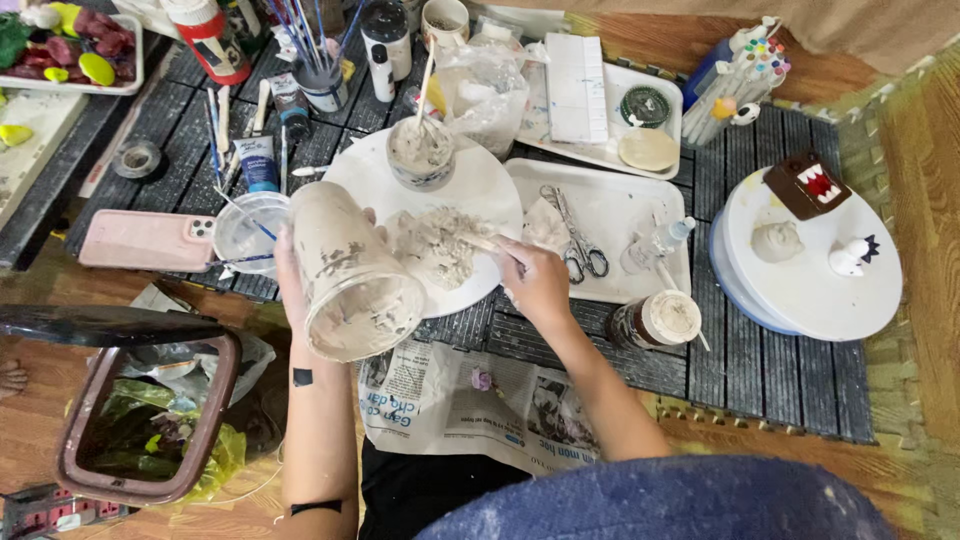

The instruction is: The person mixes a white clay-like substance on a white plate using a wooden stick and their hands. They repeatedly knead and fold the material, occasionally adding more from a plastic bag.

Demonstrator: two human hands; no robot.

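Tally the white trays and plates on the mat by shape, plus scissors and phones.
Round white plates: 2, the smeared plate by the right hand and the turntable plate
Rectangular white trays: 2, the scissors tray and the back tray
Scissors: 1
Pink phone: 1
Total: 6

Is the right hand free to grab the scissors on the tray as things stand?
Probably not at once: the right hand grips a stick over the plate. The scissors lie uncovered just beside it on the tray, so the path looks open.
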